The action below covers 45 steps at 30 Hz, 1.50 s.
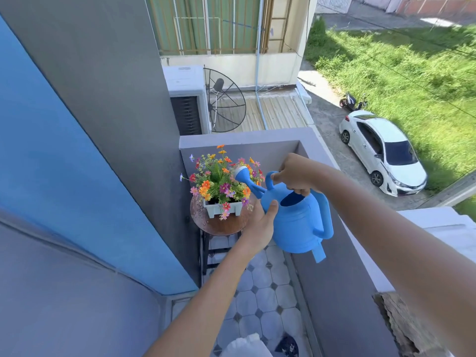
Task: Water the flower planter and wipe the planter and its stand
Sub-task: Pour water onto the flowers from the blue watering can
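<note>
The right hand (293,173) has its fingers (300,188) clamped around the top handle of the can (296,220), carrying its weight. The left hand (260,225) lies flat against the can's near side, fingers together and thumb (271,206) pressed on the wall by the fill opening. It steadies the can but does not close around anything.

The planter (222,208), white and full of mixed flowers (219,176), sits ahead of and to the left of both sets of fingers, on the round top of the stand (219,225). The stand's top is the surface that carries it, and the planter rests toward the rear of that disc.

The can's long axis runs from its rear handle, nearest the person, forward and left to the rose (242,172). The rose points at the flowers and hangs over their right edge, above the planter. The spout is raised only a little, and I can make out no water leaving the rose.

In my judgement watering is the step in hand, and wiping has not begun. The next move would be a forward tilt about the right-hand grip, with the left palm pushing the can's base up and the rose kept over the soil. The left hand is nearer the planter, though the pour depends on the right.
</note>
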{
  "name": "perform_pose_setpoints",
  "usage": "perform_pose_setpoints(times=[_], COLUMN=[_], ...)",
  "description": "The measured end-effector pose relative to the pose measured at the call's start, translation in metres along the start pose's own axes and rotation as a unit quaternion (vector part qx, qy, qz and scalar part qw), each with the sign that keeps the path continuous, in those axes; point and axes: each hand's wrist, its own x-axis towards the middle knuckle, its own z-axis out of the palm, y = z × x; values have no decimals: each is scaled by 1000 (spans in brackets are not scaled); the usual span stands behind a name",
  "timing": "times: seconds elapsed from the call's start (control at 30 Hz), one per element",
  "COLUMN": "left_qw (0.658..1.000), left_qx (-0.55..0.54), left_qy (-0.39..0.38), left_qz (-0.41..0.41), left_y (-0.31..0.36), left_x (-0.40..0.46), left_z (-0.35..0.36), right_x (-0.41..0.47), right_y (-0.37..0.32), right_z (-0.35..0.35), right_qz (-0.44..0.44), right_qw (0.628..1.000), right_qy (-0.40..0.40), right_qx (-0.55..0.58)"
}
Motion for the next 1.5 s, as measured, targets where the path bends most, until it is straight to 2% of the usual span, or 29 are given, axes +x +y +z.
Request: perform_pose_setpoints(times=[0.37,0.57,0.7,0.8,1.1,1.3,1.5], left_qw=[999,995,990,985,970,953,933], left_qx=[38,88,130,154,188,218,245], left_qy=[-26,-30,-46,-73,-156,-212,-264], left_qz=[16,41,36,20,7,-7,-20], left_y=[-7,-7,-15,-18,-30,-55,-77], left_x=[10,22,40,53,94,122,145], left_z=[12,12,21,38,133,206,259], right_x=[-16,-17,-15,-16,-28,-33,-27], right_y=[34,63,91,115,192,246,295], right_z=[4,20,36,47,64,61,62], right_qz=[7,44,40,53,131,184,222], right_qw=[996,984,959,917,745,635,550], right_qy=[76,98,128,174,264,319,358], right_qx=[40,140,251,356,599,679,721])
